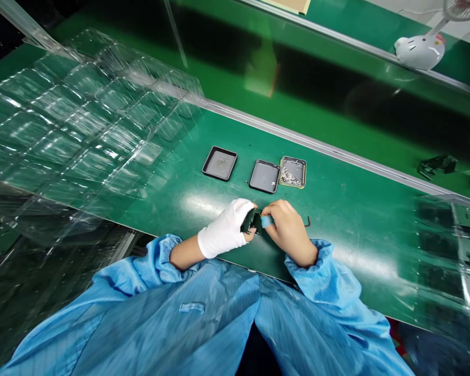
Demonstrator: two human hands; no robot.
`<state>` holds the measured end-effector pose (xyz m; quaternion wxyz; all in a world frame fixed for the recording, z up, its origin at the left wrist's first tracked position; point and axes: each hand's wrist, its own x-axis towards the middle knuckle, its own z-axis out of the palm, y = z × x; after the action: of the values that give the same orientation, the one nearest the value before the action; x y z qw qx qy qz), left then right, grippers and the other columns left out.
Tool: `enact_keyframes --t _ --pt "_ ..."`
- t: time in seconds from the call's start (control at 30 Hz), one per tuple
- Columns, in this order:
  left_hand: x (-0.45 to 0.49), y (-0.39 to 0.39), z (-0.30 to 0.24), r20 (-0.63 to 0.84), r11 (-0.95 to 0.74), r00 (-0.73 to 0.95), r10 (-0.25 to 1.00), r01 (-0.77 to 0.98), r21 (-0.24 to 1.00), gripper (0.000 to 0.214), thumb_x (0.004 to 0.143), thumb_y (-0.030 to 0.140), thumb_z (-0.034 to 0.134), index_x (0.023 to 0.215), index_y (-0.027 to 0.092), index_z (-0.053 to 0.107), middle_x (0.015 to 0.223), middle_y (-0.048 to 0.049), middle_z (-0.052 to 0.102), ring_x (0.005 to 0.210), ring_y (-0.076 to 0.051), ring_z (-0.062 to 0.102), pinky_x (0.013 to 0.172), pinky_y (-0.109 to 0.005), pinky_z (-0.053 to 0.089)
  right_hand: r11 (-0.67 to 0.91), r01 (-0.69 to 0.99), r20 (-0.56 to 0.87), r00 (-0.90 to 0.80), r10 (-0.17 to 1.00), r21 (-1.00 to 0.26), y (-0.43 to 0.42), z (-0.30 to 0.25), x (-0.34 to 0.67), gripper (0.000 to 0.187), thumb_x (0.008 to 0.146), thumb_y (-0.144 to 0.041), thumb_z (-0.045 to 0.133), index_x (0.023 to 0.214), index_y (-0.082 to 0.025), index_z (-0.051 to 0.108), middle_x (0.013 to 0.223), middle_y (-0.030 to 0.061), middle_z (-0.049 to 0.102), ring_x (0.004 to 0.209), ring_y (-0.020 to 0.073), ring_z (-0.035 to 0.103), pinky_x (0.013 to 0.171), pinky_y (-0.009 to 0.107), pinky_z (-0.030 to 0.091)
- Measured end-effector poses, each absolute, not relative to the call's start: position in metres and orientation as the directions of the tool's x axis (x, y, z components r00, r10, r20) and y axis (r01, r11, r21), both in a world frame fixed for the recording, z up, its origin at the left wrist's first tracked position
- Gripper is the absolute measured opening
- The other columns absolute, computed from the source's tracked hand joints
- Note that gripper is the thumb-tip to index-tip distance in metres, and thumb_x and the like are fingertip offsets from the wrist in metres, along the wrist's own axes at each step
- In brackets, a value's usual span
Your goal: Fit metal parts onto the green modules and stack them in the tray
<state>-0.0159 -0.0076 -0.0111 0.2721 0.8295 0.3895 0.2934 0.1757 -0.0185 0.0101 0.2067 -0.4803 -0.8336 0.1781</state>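
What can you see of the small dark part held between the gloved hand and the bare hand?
The small dark part is black-looking, matte, likely plastic, and mostly hidden, so its shape is unclear. The white-gloved left hand clasps its left side; the bare right hand, one fingertip in a light blue cover, meets its right side. It sits low over the green mat, near its front edge.

– What is that little dark thing?
– A small black part, a bit shiny. The white-gloved left hand and the bare right hand pinch it, just over the green table.
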Motion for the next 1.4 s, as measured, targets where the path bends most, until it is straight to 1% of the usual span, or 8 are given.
enact_keyframes --t 0.3,0.47,0.7,0.8,0.97,1.07,1.2,1.4 --pt "-0.027 0.006 0.008 0.115 -0.465 0.634 0.765 0.419 0.78 0.044 0.078 0.035 0.057 0.115 0.015 0.046 0.109 -0.011 0.06 0.101 -0.024 0.06 0.087 -0.038 0.052 0.389 0.699 0.139 -0.389 0.911 -0.6 -0.02 0.013 0.169 0.021 0.084 -0.008 0.043 0.097 -0.021 0.054 0.094 0.0065 0.064 0.088 0.0215 0.06 0.079 0.033 0.049" --pt "-0.024 0.015 0.026 0.051 -0.563 0.632 0.774 0.649 0.512 0.01 0.079 0.02 0.052 0.086 0.018 0.059 0.076 -0.0008 0.064 0.075 -0.019 0.063 0.103 -0.043 0.042 0.46 0.702 0.172 -0.443 0.88 -0.544 -0.023 0.012 0.161 0.021 0.082 -0.006 0.043 0.095 -0.019 0.054 0.093 0.009 0.064 0.088 0.0238 0.059 0.08 0.035 0.049" --pt "-0.018 0.013 0.029 0.081 -0.633 0.648 0.757 0.698 0.335 0.01 0.078 0.016 0.051 0.072 0.018 0.057 0.062 0.0002 0.06 0.065 -0.018 0.062 0.104 -0.044 0.042 0.466 0.734 0.142 -0.461 0.876 -0.495 -0.024 0.016 0.152 0.023 0.076 -0.005 0.041 0.09 -0.019 0.053 0.087 0.0095 0.062 0.083 0.0249 0.056 0.075 0.035 0.047" --pt "-0.023 0.019 0.026 0.06 -0.587 0.636 0.769 0.667 0.459 0.01 0.082 0.02 0.051 0.083 0.016 0.06 0.074 -0.0035 0.066 0.076 -0.021 0.066 0.105 -0.046 0.04 0.407 0.744 0.122 -0.408 0.905 -0.53 -0.021 0.017 0.153 0.018 0.078 -0.007 0.042 0.088 -0.018 0.053 0.086 0.0091 0.062 0.081 0.0242 0.057 0.073 0.033 0.046" --pt "-0.036 0.02 0.017 0.084 -0.395 0.539 0.838 0.494 0.774 0.052 0.084 0.041 0.056 0.127 0.014 0.044 0.128 -0.0159 0.056 0.117 -0.027 0.057 0.098 -0.042 0.047 0.191 0.721 0.014 -0.244 0.97 -0.667 -0.018 0.008 0.174 0.009 0.086 -0.015 0.046 0.088 -0.019 0.053 0.081 0.0038 0.063 0.073 0.0184 0.059 0.069 0.028 0.045" --pt "-0.035 0.008 0.01 0.089 -0.473 0.588 0.804 0.542 0.695 0.063 0.072 0.039 0.068 0.124 0.014 0.045 0.125 -0.0166 0.055 0.116 -0.033 0.055 0.098 -0.048 0.047 0.186 0.726 -0.024 -0.268 0.963 -0.662 -0.02 0.003 0.197 0.013 0.087 -0.015 0.045 0.092 -0.019 0.056 0.085 0.0038 0.064 0.077 0.0184 0.06 0.072 0.028 0.045" --pt "-0.027 -0.005 -0.001 0.134 -0.541 0.575 0.807 0.63 0.556 0.047 0.073 0.023 0.06 0.118 0.013 0.049 0.114 -0.0155 0.059 0.108 -0.032 0.057 0.099 -0.052 0.044 0.304 0.769 -0.061 -0.405 0.912 -0.562 -0.027 0.005 0.231 0.018 0.087 -0.013 0.047 0.099 -0.019 0.059 0.098 0.0078 0.063 0.092 0.0225 0.057 0.081 0.034 0.044" --pt "-0.027 -0.005 -0.009 0.126 -0.518 0.567 0.814 0.612 0.598 0.063 0.069 0.019 0.053 0.13 0.013 0.039 0.126 -0.0167 0.053 0.119 -0.033 0.05 0.101 -0.053 0.043 0.348 0.806 -0.106 -0.446 0.889 -0.48 -0.03 0.002 0.242 0.017 0.089 -0.013 0.043 0.094 -0.017 0.058 0.091 0.01 0.06 0.085 0.024 0.055 0.076 0.036 0.045"
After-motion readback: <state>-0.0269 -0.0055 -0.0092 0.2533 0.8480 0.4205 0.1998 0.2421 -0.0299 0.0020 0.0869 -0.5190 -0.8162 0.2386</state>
